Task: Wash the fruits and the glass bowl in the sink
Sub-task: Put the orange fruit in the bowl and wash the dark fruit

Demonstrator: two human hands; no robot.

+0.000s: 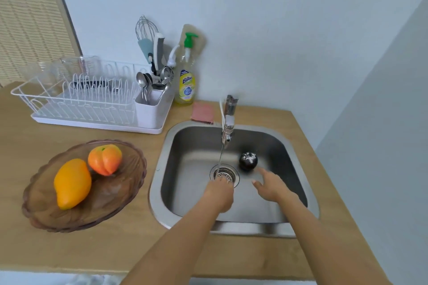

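**A:** What am I looking at around the sink [162, 194]?

**B:** I'm seeing both hands reaching down into the basin. The left hand [220, 194] is hanging over the drain strainer [225, 174], fingers loosely bent downward under a thin stream running from the tap [228, 122]; it is gripping nothing. The right hand [268, 186] is spreading its fingers, nearly flat, just beside a dark round fruit [248, 161] sitting on the basin floor, and I can't tell whether a fingertip is touching it.

**A:** And the rest of the fruit?

**B:** The glass bowl [46, 210] is sitting on the bench [115, 250] near its left edge, well apart from the sink rim. A yellow mango [72, 183] and an orange-red fruit [105, 159] are lying inside it, touching each other.

**A:** Room to move?

**B:** I'm noting bare wood running along the front edge, and a strip between bowl and sink. The far left corner is carrying a white dish rack [92, 99] with a cutlery holder [150, 104]; a soap bottle [186, 76] and a pink cloth [202, 111] are standing by the back edge. A pale wall [301, 30] is closing off the back and right side.
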